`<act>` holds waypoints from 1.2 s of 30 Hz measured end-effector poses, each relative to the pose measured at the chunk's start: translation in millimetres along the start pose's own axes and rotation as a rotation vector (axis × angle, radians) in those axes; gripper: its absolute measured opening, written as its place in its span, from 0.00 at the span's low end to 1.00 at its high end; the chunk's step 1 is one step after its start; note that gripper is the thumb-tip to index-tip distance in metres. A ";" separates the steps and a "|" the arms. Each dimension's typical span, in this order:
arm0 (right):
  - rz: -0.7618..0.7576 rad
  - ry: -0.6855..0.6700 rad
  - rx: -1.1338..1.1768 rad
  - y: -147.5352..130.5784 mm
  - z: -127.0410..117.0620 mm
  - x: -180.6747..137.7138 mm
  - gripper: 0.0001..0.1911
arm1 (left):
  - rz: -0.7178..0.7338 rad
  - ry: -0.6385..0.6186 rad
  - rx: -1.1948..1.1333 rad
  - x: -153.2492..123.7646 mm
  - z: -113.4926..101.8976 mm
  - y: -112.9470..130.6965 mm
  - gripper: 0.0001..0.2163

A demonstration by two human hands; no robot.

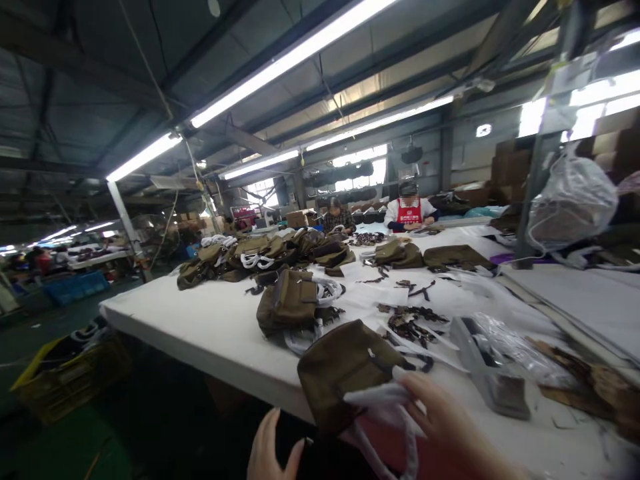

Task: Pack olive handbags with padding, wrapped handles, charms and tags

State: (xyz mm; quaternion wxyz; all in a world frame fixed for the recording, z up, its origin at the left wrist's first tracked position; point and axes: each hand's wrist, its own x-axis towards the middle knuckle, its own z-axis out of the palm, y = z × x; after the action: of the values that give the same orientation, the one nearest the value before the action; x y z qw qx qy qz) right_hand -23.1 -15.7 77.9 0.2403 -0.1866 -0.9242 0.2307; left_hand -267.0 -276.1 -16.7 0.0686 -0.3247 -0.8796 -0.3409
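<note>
My right hand (pixel 445 420) reaches in from the bottom right, its fingers pinching white strapping (pixel 380 400) attached to an olive-brown bag (pixel 345 367) at the near edge of the white table (pixel 210 327). My left hand (pixel 267 447) shows at the bottom edge below the bag, thumb and fingers apart around a dark shape that I cannot make out. A stack of the same brown bags (pixel 287 303) with white straps lies just beyond.
A long pile of brown bags (pixel 265 257) runs across the far table. Dark small parts (pixel 413 323) and clear plastic packets (pixel 505 347) lie to the right. Two people (pixel 410 212) sit at the far end. A yellow crate (pixel 65 377) stands on the floor left.
</note>
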 end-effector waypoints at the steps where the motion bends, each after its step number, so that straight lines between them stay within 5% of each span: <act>1: -0.053 0.024 -0.004 -16.1 -17.4 12.7 0.12 | 0.099 0.046 -0.047 4.9 -7.9 22.5 0.31; 5: -0.234 0.126 -0.042 -74.6 -74.3 47.5 0.14 | 0.414 -0.028 -0.178 23.3 -44.2 119.3 0.40; 8: -0.363 0.180 -0.029 -105.1 -98.6 41.7 0.11 | 0.452 -0.208 -0.248 15.3 -63.2 173.2 0.42; 11: -0.427 0.208 -0.023 -113.1 -109.1 23.3 0.09 | 0.375 -0.540 -0.338 -6.9 -68.9 198.2 0.22; 13: -0.404 0.187 -0.032 -102.7 -108.4 15.6 0.09 | 0.317 -0.744 -0.385 -18.6 -65.9 202.1 0.10; 15: -0.323 0.150 -0.015 -81.6 -100.3 13.1 0.10 | 0.263 -0.835 -0.373 -24.0 -57.7 199.1 0.10; 20: -0.189 0.023 0.000 -28.3 -64.5 4.3 0.09 | 0.085 -0.892 -0.197 -26.2 -21.2 178.0 0.13; 26: -0.182 -0.030 0.050 -17.7 -36.9 -36.2 0.07 | -0.090 -0.864 -0.168 -24.6 22.8 162.0 0.18; 32: -0.034 -0.553 0.002 14.8 14.5 -67.1 0.11 | -0.004 -0.978 -0.295 -8.7 38.9 165.0 0.17; 36: -0.009 -0.612 0.024 30.2 53.6 -67.9 0.17 | 0.026 -0.996 -0.262 -1.7 49.5 167.0 0.17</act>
State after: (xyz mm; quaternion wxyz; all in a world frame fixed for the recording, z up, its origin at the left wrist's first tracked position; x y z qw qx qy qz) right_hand 10.9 -39.8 -3.7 -0.0460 -0.1017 -0.9517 0.2859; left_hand -157.5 -152.2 37.9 -0.3957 -0.4644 -0.7513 -0.2515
